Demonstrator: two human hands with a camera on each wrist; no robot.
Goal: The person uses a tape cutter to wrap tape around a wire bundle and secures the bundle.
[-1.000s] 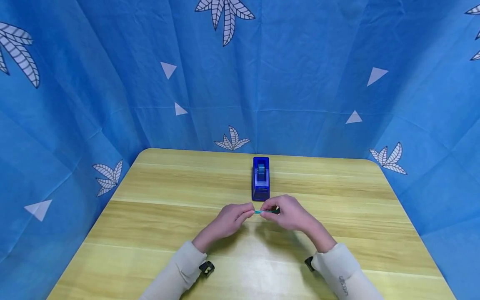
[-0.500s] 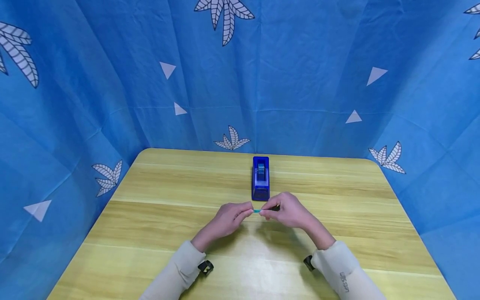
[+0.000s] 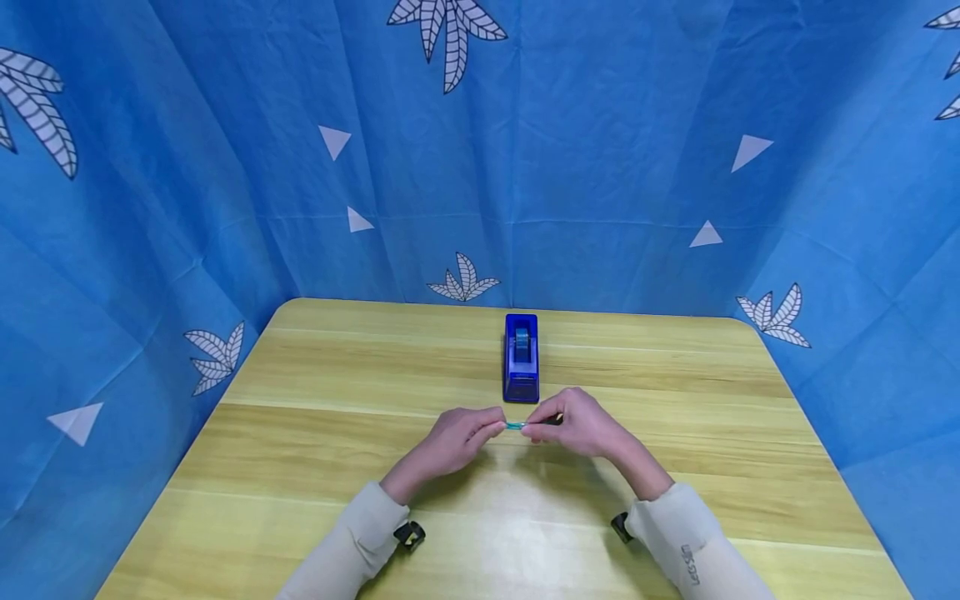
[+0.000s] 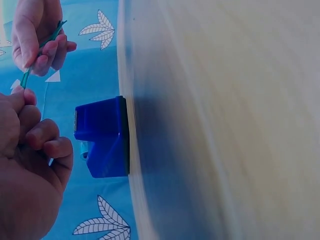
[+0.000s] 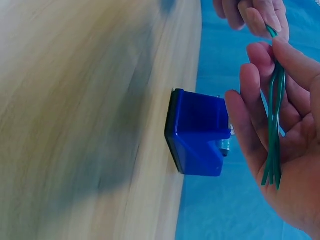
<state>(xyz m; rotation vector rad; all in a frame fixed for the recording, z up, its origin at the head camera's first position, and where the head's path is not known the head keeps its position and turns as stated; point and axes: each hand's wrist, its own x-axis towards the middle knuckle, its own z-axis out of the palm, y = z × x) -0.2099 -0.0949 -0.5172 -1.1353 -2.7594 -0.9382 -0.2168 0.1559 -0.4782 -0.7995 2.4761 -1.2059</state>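
In the head view, my left hand and right hand meet over the middle of the table. Between them runs a thin bundle of green, twist-tie-like strands. Left thumb and fingertips pinch one end. The right thumb and forefinger pinch it a short way along, and its loose tails lie across the right palm, splayed at the tips. A short green stretch shows between the two pinches. Just beyond the hands stands a blue tape dispenser with a roll of tape in it, apart from both hands.
The wood-grain table has rounded far corners. A blue curtain with white leaf and triangle prints hangs behind it and along both sides. Each wrist wears a dark strap, below pale sleeves.
Both hands keep their pinch on the green strands and stay almost in place. The right hand rises slightly, then comes back down a little.
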